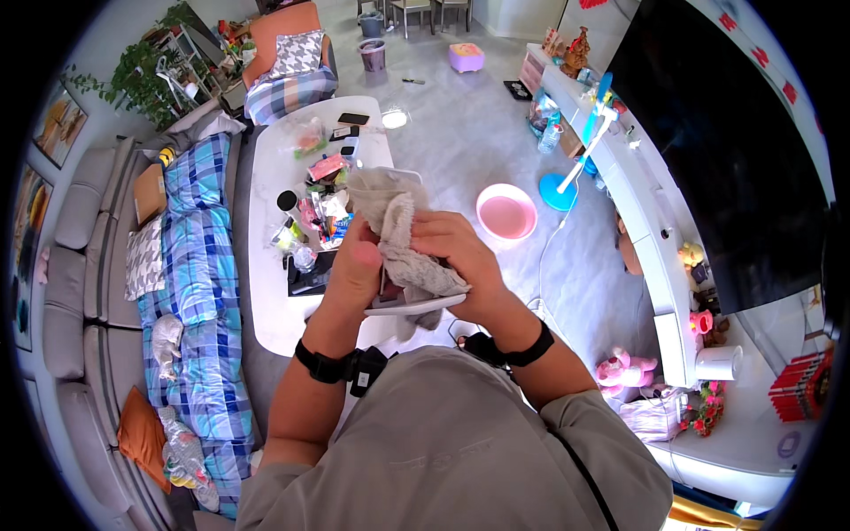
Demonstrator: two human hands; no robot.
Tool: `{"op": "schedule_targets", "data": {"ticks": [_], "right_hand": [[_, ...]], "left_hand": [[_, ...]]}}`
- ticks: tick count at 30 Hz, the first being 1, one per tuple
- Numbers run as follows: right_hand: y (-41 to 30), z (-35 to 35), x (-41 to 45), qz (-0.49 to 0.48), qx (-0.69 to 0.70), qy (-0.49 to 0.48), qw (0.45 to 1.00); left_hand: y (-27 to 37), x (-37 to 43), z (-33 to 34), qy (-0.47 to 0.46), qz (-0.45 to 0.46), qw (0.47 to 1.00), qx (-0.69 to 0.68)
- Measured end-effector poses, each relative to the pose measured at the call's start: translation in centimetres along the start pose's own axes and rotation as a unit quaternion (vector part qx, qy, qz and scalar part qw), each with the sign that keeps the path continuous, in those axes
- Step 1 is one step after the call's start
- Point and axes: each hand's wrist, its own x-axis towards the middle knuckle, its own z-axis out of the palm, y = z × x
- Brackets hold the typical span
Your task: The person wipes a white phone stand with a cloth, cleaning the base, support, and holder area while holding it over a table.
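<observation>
A crumpled grey cloth [425, 265] is bunched between my two hands, its upper part [382, 192] flopping away from me. Under and around it shows a shallow white-rimmed container [418, 306], tilted in front of my chest; the cloth hides most of its inside. My left hand [358, 262] grips the container's left side, thumb towards the cloth. From the right, my right hand [461, 255] holds the cloth with its fingers curled over it, the palm close to the container's rim. A grey end of fabric [425, 320] hangs below the rim.
Beyond my hands stands a white coffee table [275, 172] with a dark tablet-like device [309, 275], a black-lidded jar [287, 200], phones and packets. A pink basin [507, 212] and blue-and-white fan [561, 189] stand on the floor, with a cable nearby. A sofa [99, 292] lines the left.
</observation>
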Motion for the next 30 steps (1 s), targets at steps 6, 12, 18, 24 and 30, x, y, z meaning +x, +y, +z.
{"op": "schedule_targets", "data": {"ticks": [6,12,18,24,30], "right_hand": [[0.0,-5.2,-2.3,0.296,0.196,-0.008,0.935],[-1.4,-5.3,-0.3,0.241,0.231,0.237,0.912],[-4.1,-1.5,3.4,0.003,-0.014,-0.108,0.994],[-3.8,-2.4,2.9,-0.005,-0.043,-0.16,0.986],[-3.9,-3.7,3.7,0.102,-0.169,-0.172,0.965]], "left_hand": [[0.9,0.2,-1.1,-0.06,-0.052,0.995,-0.064],[2.8,0.0,-0.7,-0.025,-0.036,0.998,0.046],[1.9,0.0,0.1,-0.053,0.125,0.989,0.055],[2.4,-1.1,-1.7,-0.118,0.072,0.986,0.089],[3.3,-1.9,-1.3,-0.106,0.083,0.982,0.135]]}}
